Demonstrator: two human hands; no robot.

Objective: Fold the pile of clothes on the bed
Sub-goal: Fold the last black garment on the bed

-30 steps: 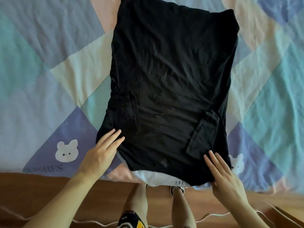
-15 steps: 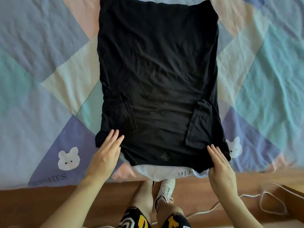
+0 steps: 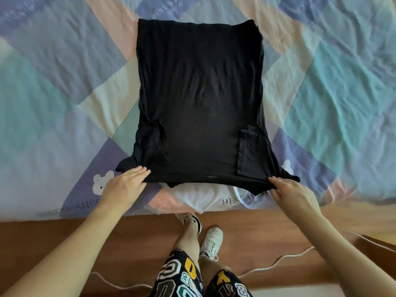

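Hands (image 3: 123,186) lower along shirt (image 3: 200,99) hem

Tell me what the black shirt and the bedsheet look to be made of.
Black shirt: thin, matte knit, likely cotton jersey; it drapes limply with soft ripples. Bedsheet: light woven cloth, probably cotton, matte, printed in pastel patches; it shows fine, sharp creases.

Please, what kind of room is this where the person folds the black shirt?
Most likely a bedroom at home. The black shirt lies on a bed with a pastel patchwork quilt printed with small bears, above a wooden floor with a white cable.
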